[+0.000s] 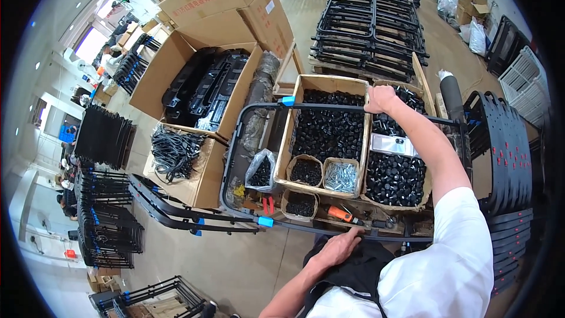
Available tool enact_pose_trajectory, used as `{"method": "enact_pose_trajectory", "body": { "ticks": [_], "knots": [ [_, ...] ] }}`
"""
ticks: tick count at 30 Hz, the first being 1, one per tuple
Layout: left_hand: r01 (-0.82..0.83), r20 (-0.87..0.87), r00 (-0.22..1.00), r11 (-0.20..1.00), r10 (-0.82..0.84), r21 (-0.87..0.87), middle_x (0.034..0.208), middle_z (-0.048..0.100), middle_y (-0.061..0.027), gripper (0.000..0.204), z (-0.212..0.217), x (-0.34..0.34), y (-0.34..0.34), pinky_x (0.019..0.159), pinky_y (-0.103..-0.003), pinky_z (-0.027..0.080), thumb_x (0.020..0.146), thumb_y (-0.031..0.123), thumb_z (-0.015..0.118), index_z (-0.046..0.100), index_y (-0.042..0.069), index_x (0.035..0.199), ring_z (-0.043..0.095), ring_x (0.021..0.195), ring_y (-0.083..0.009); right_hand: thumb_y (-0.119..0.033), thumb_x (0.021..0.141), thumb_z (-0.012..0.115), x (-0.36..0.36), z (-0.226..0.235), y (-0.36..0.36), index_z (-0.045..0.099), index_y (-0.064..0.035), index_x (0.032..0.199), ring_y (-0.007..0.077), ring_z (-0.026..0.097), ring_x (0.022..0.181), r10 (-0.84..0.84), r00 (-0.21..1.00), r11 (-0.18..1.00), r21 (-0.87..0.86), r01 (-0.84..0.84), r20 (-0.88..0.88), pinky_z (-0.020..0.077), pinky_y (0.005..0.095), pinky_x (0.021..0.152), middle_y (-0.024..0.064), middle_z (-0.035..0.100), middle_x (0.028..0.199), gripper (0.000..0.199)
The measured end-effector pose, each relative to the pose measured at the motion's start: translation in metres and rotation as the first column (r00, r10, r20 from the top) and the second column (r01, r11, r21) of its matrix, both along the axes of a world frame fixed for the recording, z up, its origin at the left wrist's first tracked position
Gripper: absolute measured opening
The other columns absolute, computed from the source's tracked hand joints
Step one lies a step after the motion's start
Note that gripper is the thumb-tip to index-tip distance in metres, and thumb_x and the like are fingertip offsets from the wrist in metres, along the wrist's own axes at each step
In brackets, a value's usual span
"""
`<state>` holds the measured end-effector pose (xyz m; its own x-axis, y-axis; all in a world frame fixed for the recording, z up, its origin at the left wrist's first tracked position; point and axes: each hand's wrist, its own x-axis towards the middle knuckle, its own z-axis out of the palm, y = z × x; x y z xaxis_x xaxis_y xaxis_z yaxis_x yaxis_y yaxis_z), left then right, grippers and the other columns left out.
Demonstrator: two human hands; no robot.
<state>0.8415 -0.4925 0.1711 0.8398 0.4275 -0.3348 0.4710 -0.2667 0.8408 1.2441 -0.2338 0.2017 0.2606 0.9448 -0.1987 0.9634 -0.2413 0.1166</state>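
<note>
A large black tubular frame [329,106] with rounded corners and blue clips lies across the workbench. My right hand [381,99], arm stretched out, is closed round its far bar, above the edge between two parts boxes. Close to my body, my left hand [338,249] has its fingers curled at the near bar. Inside the frame's outline stand an open carton [286,141] of black knobs or feet and another box of black round-headed parts [395,178]. A phone [392,144] rests on the latter. An orange-handled power tool [342,214] lies near the left hand.
Small containers hold silver screws [341,176] and dark small parts [300,205]. Left of the bench stand a carton of black plastic parts [206,85] and a heap of black cables [176,152]. Frames are stacked on a pallet [369,29] beyond; black panels [507,153] stand right.
</note>
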Motion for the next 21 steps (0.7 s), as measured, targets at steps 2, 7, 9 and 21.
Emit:
{"method": "enact_pose_trajectory", "body": {
  "ticks": [2,7,9,21],
  "knots": [
    [0.004,0.093,0.996,1.0,-0.003,-0.008,0.12,0.071,-0.0238,0.028,-0.005,0.002,0.001,0.094,-0.05,0.055,0.11,0.018,0.053,0.059,0.011,0.136,0.068,0.112,-0.0436,-0.048,0.099,0.057,0.007,-0.008,0.007,0.081,-0.0031,0.11,0.0323,0.076,0.111,0.021,1.0,1.0,-0.023,-0.02,0.012,0.0603,0.0439,0.095,0.0173,0.079,0.117,0.052],
    [0.027,0.019,0.999,0.998,-0.028,0.063,0.114,0.067,-0.0195,0.029,-0.009,0.002,-0.003,0.1,-0.046,0.052,0.109,0.021,0.056,0.062,0.015,0.136,0.065,0.114,-0.0403,-0.059,0.101,0.056,-0.001,-0.013,0.011,0.08,-0.0043,0.113,0.0304,0.077,0.11,-0.094,0.996,0.996,-0.012,0.094,-0.01,0.0604,0.0435,0.094,0.0155,0.079,0.117,0.061],
    [0.036,0.006,0.999,0.995,-0.037,0.092,0.113,0.066,-0.0182,0.03,-0.006,0.007,-0.003,0.102,-0.046,0.051,0.108,0.023,0.058,0.063,0.016,0.137,0.064,0.115,-0.0394,-0.045,0.097,0.06,-0.002,-0.013,0.002,0.081,-0.0041,0.112,0.0304,0.077,0.109,-0.016,1.0,0.999,0.03,0.015,0.017,0.0611,0.0429,0.092,0.0159,0.08,0.116,0.048],
    [-0.087,0.015,0.996,0.982,0.091,-0.165,0.132,0.061,-0.0179,0.053,-0.018,-0.003,-0.002,0.107,-0.039,0.052,0.101,0.015,0.069,0.051,0.01,0.151,0.064,0.12,-0.0296,-0.054,0.105,0.054,0.001,-0.024,0.01,0.083,-0.0087,0.108,0.0286,0.078,0.104,0.067,0.993,0.997,-0.041,-0.064,0.094,0.0616,0.0435,0.085,0.0131,0.081,0.11,0.054]
  ]
}}
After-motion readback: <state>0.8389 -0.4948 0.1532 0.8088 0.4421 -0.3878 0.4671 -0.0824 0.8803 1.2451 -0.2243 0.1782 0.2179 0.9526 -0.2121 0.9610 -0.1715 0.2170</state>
